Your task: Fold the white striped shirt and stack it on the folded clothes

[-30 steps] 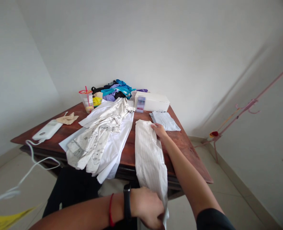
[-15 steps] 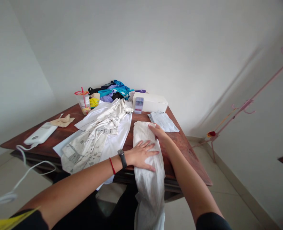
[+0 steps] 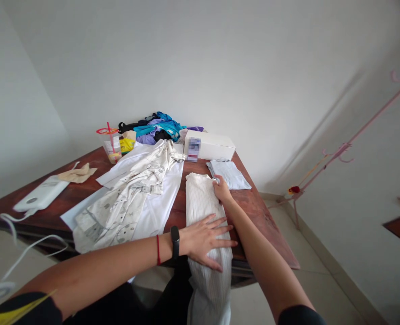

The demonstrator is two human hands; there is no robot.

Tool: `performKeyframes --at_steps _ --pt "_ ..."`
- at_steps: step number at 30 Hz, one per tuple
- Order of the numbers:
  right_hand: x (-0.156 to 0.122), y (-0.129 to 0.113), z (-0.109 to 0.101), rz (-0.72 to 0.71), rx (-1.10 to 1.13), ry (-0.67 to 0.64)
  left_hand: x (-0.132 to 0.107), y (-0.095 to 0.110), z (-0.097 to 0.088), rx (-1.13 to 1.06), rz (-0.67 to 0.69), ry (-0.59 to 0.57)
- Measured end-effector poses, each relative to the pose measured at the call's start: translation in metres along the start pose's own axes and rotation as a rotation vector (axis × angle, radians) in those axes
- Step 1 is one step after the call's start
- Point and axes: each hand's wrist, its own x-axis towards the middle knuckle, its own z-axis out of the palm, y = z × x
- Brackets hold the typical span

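Note:
A white garment with thin stripes [image 3: 201,198], laid in a long narrow strip, lies on the wooden table with its near end hanging over the front edge. My left hand [image 3: 206,241] rests flat across it, fingers spread, near the table edge. Higher up, my right hand [image 3: 222,188] is closed at its right border, thumb on top and the other fingers partly hidden. To the left, a pale patterned garment [image 3: 132,194] is spread over white cloth [image 3: 166,198]. A folded light blue-grey garment [image 3: 232,174] lies beyond my right hand.
At the back are a white box [image 3: 216,145], a heap of coloured clothes [image 3: 162,126] and a plastic cup with a straw [image 3: 110,146]. A white power bank [image 3: 40,194] with a cable and a brown paper piece [image 3: 78,174] lie left. A pink rack [image 3: 342,151] leans at right.
My left hand has slid down the striped garment toward the table edge. My right hand has shifted slightly outward along its right border. The view has moved a little.

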Motion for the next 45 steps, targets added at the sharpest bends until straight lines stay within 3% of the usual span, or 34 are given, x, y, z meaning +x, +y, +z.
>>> performKeyframes --at_steps 7,12,16,26,33,41,45 --pt "0.003 0.004 0.004 -0.065 -0.138 0.056 0.03 0.007 0.005 0.154 0.19 -0.03" --pt "0.008 0.005 0.004 -0.074 -0.178 0.018 0.043 0.002 0.007 0.094 0.215 -0.089" --pt "0.009 0.008 0.003 -0.066 -0.197 -0.004 0.042 -0.003 0.006 0.036 0.222 -0.107" --pt "0.016 0.014 0.004 -0.055 -0.181 -0.017 0.031 0.012 0.015 0.214 0.202 -0.049" --pt "0.016 0.014 0.0 -0.028 -0.122 -0.054 0.026 0.011 0.014 0.204 0.176 -0.001" --pt "0.013 0.01 0.0 -0.03 -0.075 -0.024 0.024 0.012 0.027 0.238 0.147 0.02" --pt "0.014 0.012 0.0 -0.037 -0.065 -0.012 0.028 0.004 0.011 0.133 0.185 0.014"
